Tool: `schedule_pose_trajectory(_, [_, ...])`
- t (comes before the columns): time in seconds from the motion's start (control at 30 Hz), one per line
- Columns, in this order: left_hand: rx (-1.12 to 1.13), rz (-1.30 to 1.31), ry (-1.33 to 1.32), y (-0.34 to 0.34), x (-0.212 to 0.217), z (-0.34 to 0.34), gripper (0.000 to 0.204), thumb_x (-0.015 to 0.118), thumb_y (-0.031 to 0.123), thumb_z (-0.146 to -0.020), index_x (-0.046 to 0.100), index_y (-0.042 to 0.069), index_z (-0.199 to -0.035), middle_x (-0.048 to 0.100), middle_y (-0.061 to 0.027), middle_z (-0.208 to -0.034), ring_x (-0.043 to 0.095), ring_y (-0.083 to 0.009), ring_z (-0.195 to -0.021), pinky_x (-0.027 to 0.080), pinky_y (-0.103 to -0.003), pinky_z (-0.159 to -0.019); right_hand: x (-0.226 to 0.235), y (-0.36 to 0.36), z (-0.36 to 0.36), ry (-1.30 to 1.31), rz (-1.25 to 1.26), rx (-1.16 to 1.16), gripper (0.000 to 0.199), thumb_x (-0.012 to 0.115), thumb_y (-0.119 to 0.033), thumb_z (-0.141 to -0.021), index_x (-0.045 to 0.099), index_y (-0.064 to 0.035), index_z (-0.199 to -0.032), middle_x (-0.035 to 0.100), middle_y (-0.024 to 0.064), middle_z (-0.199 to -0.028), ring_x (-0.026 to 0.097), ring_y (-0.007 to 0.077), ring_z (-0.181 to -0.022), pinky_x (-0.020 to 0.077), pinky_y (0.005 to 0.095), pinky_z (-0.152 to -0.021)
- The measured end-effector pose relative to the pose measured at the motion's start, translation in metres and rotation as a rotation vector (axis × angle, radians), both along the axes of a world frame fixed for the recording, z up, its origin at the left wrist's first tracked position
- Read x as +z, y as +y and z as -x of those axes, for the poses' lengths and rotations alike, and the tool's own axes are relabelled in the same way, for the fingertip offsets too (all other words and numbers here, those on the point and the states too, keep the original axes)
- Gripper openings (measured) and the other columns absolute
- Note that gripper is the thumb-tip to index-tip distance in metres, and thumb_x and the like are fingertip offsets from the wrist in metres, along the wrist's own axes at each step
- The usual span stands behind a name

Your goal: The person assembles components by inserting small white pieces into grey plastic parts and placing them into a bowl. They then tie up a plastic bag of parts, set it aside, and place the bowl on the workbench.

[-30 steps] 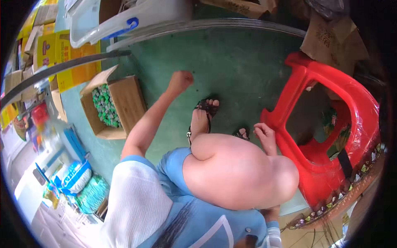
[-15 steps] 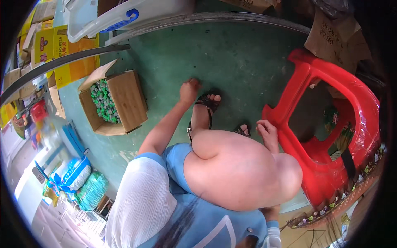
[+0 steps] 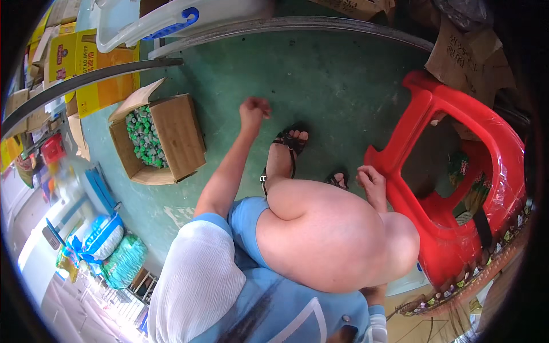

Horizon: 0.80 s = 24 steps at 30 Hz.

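Above the green floor, left of my sandalled foot (image 3: 291,140), my left hand (image 3: 254,112) reaches out with its fingers curled in. Whatever it may hold is too small to make out. Beyond my bent knee, my right hand (image 3: 373,182) is closed beside the leg of a red plastic stool (image 3: 409,123) lying on its side. Its fingers are bent together, and I cannot see what is between them. To the left of my left arm stands an open cardboard box (image 3: 180,137), tipped toward the left, with many small green and grey pieces (image 3: 147,137) inside.
Metal rails (image 3: 286,24) curve across the far side, with a clear plastic bin (image 3: 223,17) behind them. Yellow cartons (image 3: 94,74) are stacked at the far left. Stuffed bags (image 3: 123,260) lie at the near left. Torn cardboard (image 3: 463,60) sits at the far right.
My left hand has moved a little farther away and to the left, off from my foot. My right hand stays beside the red stool. The whole view has shifted slightly.
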<state>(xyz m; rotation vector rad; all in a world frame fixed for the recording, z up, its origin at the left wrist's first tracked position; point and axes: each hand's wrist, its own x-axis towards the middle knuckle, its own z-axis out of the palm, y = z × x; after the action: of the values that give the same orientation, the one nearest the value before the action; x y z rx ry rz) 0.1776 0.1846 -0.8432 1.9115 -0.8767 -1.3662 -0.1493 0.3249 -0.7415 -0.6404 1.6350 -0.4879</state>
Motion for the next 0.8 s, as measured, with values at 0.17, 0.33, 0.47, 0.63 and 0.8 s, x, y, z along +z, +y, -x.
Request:
schedule_pose_trajectory(0.17, [0.053,-0.081,0.274,-0.029,0.005,0.007,0.013,0.047,0.001,-0.073,0.056,-0.001,-0.083,0.053,-0.0053,-0.062,0.05,-0.0137,-0.047,0.039,-0.024,-0.037,0.007,-0.001,0.007,0.006,0.012,-0.016,0.013,0.051,-0.008,-0.078,0.056,-0.0013,-0.088,0.056,0.0024,-0.071,0.053,0.0078,-0.065,0.0416,0.0212,-0.056])
schedule_pose_trajectory(0.33, [0.131,-0.171,0.44,-0.036,0.007,0.006,0.015,0.049,0.003,-0.074,0.057,-0.001,-0.087,0.052,-0.0042,-0.061,0.049,-0.0122,-0.048,0.037,-0.024,-0.038,0.001,0.001,0.004,0.021,0.032,-0.019,0.013,0.051,-0.008,-0.078,0.056,-0.0016,-0.088,0.056,0.0018,-0.069,0.052,0.0074,-0.062,0.0412,0.0208,-0.055])
schedule_pose_trajectory(0.47, [0.187,-0.17,0.557,-0.037,-0.002,0.003,0.012,0.055,0.007,-0.073,0.059,0.0,-0.082,0.054,-0.003,-0.062,0.049,-0.013,-0.049,0.037,-0.025,-0.041,0.003,0.0,0.008,-0.005,0.01,-0.02,0.012,0.051,-0.007,-0.078,0.056,-0.0017,-0.087,0.055,0.0009,-0.068,0.05,0.0065,-0.059,0.0399,0.0198,-0.052])
schedule_pose_trajectory(0.63, [-0.167,0.124,-0.194,-0.026,-0.035,-0.002,0.016,0.064,0.015,-0.068,0.062,0.006,-0.081,0.059,-0.0061,-0.065,0.053,-0.0169,-0.052,0.042,-0.03,-0.047,0.001,-0.001,0.004,-0.014,0.063,0.024,0.01,0.051,-0.007,-0.079,0.055,-0.0014,-0.086,0.053,0.0004,-0.067,0.046,0.0052,-0.058,0.0374,0.0185,-0.051])
schedule_pose_trajectory(0.8, [-0.391,0.234,-0.567,-0.031,-0.022,0.011,0.018,0.066,0.019,-0.066,0.062,0.01,-0.081,0.059,-0.0116,-0.068,0.059,-0.0232,-0.061,0.045,-0.034,-0.055,-0.002,0.002,0.007,-0.009,0.063,0.0,0.012,0.051,-0.006,-0.076,0.056,-0.0008,-0.087,0.056,0.003,-0.069,0.051,0.0074,-0.061,0.0409,0.0209,-0.055])
